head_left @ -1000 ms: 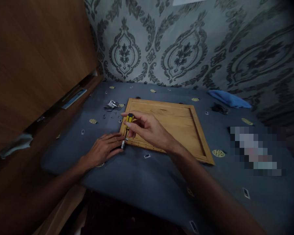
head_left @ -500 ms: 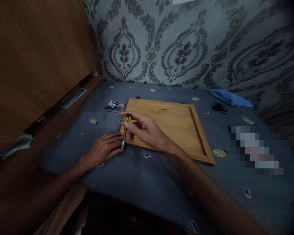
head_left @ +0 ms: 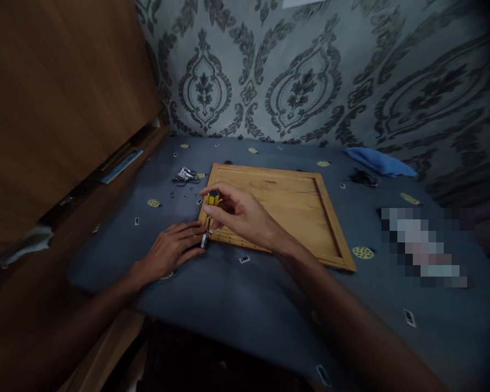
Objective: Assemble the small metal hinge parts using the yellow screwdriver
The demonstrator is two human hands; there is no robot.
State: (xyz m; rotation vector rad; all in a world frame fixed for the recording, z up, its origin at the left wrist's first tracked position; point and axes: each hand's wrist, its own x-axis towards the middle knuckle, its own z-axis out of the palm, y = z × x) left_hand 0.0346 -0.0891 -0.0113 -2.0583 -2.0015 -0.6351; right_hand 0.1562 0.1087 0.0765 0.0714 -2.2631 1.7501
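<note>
Nearest, the left hand (head_left: 167, 253) lies with its fingers stretched out together toward the near-left corner of the wooden panel (head_left: 286, 212), beside a small metal fitting (head_left: 204, 240); whether thumb and fingers pinch that fitting, I cannot tell in this dim light. It looks stiff and smooth – best steadied by its sides, clear of the shaft.

Just beyond, the right hand (head_left: 245, 215) has thumb and fingers closed around the yellow-and-black screwdriver (head_left: 213, 197), which stands nearly upright over that corner, shaft down. The tool should be light and rigid; the handle is the place to hold it, as the slim metal shaft would likely slip.

The panel lies flat on the dark cloth (head_left: 212, 294), probably stiff and moderately heavy – its raised frame offers the firmest hold, ideally at opposite edges. Farther off are loose screws (head_left: 187, 195), then more metal fittings (head_left: 185, 175).
</note>
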